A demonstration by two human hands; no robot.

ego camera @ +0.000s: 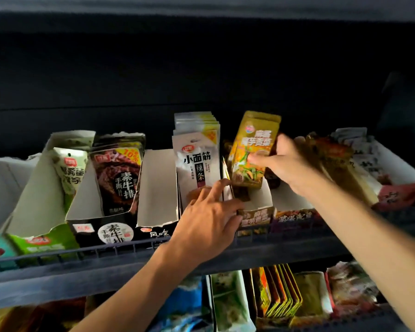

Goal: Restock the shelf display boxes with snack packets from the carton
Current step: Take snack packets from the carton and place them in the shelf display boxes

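Head view: dark metal shelf (130, 254) with wire front rail, dim light. Right hand (288, 164) pinches glossy yellow foil snack packets (252, 149) above open white cardboard display box (261, 202); left hand (209, 216), fingers spread, rests on its front.

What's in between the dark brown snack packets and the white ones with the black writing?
In the head view, an empty display box stands between the dark brown packets and the white packets; no packets show inside it.
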